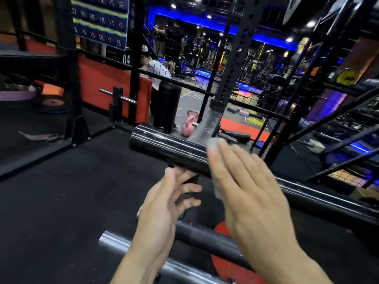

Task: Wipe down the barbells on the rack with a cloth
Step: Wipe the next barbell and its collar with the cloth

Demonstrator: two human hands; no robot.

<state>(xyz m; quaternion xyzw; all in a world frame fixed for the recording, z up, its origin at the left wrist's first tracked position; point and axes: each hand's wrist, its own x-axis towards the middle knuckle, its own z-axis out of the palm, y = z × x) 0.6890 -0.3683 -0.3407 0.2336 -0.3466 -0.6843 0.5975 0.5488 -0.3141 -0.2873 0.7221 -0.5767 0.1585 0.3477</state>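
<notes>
head view, cloth under right fingers

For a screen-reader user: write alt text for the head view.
A right hand presses a grey cloth flat against a black barbell sleeve on a rack, while the left hand reaches under the sleeve with fingers loosely spread. A pink kettlebell sits on the gym floor behind.
</notes>
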